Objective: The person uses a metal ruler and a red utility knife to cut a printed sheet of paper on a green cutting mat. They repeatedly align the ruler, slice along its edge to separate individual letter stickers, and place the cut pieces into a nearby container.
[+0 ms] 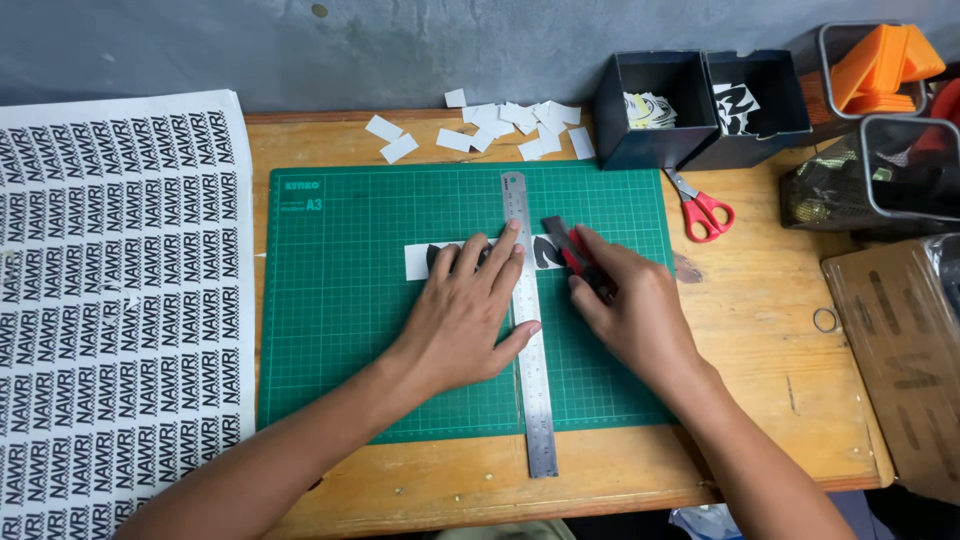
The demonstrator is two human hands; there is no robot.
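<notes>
A green cutting mat point(340, 330) lies on the wooden table. Across it runs a narrow white paper strip point(417, 261) printed with black shapes. A long steel ruler point(536, 400) stands lengthwise over the strip. My left hand point(462, 320) presses flat on the ruler and the strip, fingers spread. My right hand point(630, 310) grips a red and black utility knife point(565, 244), its tip against the ruler's right edge over the strip.
A large printed sticker sheet point(120, 300) covers the left side. Several small white paper offcuts point(500, 125) lie behind the mat. Two dark boxes point(700, 105) hold cut stickers. Red-handled scissors point(702, 208), mesh holders point(880, 170) and a brown cardboard piece point(900, 350) sit on the right.
</notes>
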